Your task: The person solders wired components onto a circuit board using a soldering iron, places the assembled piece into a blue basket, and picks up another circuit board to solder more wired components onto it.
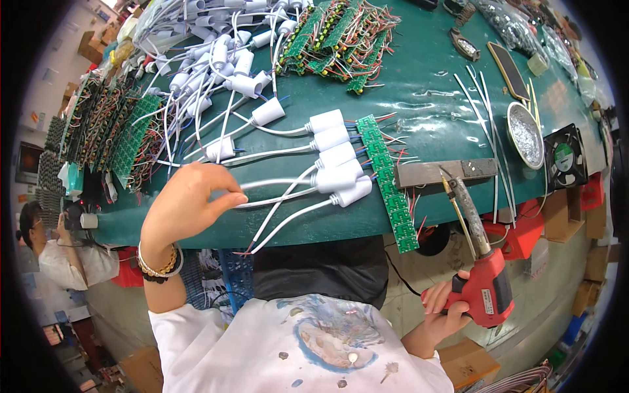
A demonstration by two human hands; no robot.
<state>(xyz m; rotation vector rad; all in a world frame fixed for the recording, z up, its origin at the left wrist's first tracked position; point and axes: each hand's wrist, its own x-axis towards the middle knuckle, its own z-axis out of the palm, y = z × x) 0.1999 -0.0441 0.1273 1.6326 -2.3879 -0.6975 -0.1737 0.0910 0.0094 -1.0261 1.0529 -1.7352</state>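
My right hand (447, 306) is wrapped round the handle of a red soldering gun (488, 288). The gun's tip rests over a grey metal bar (419, 175) on the bench. My left hand (190, 203) has its thumb and fingers pinched together above the white cables (275, 194); whether a cable is between them is hidden. Several white lamp sockets (337, 177) lie in a row, their wires reaching the left edge of a strip of green circuit boards (391, 190). Short red and white wires stick out on the strip's right side.
White sockets (219, 56) heap at the back left, beside wired green boards (337, 36). More boards (98, 131) stand at the far left. On the right are solder sticks (485, 111), a metal dish (525, 134) and a black fan (565, 157). Another person (62, 252) sits at left.
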